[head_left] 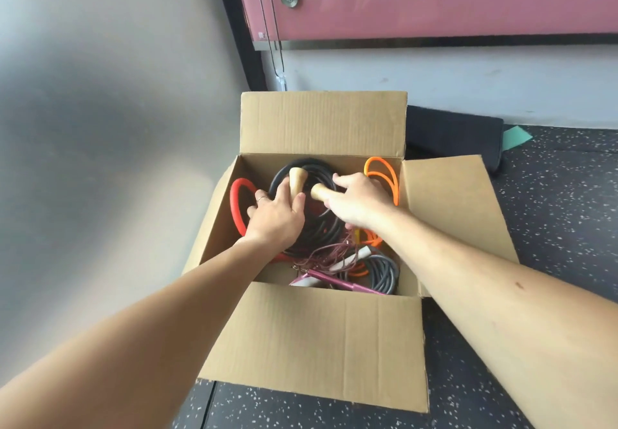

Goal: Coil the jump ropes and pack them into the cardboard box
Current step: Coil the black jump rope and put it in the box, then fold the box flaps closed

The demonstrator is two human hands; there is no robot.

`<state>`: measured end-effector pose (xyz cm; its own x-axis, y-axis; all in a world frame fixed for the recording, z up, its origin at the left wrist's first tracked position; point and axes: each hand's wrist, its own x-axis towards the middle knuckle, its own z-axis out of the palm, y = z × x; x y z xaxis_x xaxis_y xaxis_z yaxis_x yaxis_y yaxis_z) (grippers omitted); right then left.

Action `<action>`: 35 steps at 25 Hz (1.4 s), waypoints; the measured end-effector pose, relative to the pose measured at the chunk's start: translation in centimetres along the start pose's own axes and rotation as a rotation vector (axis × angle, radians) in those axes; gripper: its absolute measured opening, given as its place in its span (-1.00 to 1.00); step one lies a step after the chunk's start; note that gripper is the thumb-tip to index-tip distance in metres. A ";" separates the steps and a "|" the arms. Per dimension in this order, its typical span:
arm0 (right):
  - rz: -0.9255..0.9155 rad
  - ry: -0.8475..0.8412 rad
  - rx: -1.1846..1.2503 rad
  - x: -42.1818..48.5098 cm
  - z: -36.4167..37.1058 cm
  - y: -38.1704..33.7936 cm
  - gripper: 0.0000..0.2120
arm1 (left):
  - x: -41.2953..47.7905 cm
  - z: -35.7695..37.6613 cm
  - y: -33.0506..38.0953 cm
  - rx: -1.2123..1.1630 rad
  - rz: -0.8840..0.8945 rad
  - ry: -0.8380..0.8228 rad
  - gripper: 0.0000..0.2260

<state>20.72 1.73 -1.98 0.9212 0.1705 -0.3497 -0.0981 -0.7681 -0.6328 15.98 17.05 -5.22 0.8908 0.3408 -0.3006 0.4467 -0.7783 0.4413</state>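
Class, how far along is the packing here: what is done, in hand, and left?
Done: the red rope, orange rope, grey rope and pink-handled rope lie in the cardboard box. In hand: the left hand and right hand hold the coiled black rope by its wooden handles inside the box. Left: releasing it; no rope shows outside.

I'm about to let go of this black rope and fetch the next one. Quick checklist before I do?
1. Flaps of the cardboard box open: ok.
2. Coiled black rope inside it: ok.
3. Handles released: not ok; left hand grips the upright wooden handle, right hand holds the second wooden handle.
4. Coiling of thin pink rope: not ok, loose tangle.
5. Room for another rope: cannot tell.
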 end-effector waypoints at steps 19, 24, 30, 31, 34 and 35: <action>-0.292 0.215 0.004 -8.7 -0.6 4.5 -0.58 | -5.5 -1.1 -2.3 0.134 0.258 0.014 -0.33; -0.309 0.209 -0.037 -8.6 -0.5 6.6 -0.60 | -4.6 -1.2 -0.8 -0.001 0.194 -0.069 -0.35; -0.352 0.232 0.044 -9.2 0.9 5.8 -0.68 | -4.5 -3.2 -0.4 -0.089 0.104 -0.267 -0.27; -0.365 0.228 0.034 -9.6 0.8 5.9 -0.69 | -4.8 -3.3 -0.3 -0.062 0.120 -0.224 -0.27; -0.405 0.260 -0.041 -10.1 -0.5 7.2 -0.72 | -6.4 -4.3 -0.5 -0.059 0.207 0.093 -0.50; -0.405 0.265 -0.051 -10.2 -1.0 7.6 -0.73 | -7.0 -4.8 -1.0 -0.094 0.226 0.182 -0.61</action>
<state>10.93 -6.49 -2.56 0.9464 0.3039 0.1095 0.3003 -0.7030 -0.6447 9.70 17.96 0.47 0.9651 0.2598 -0.0328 0.2332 -0.7957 0.5590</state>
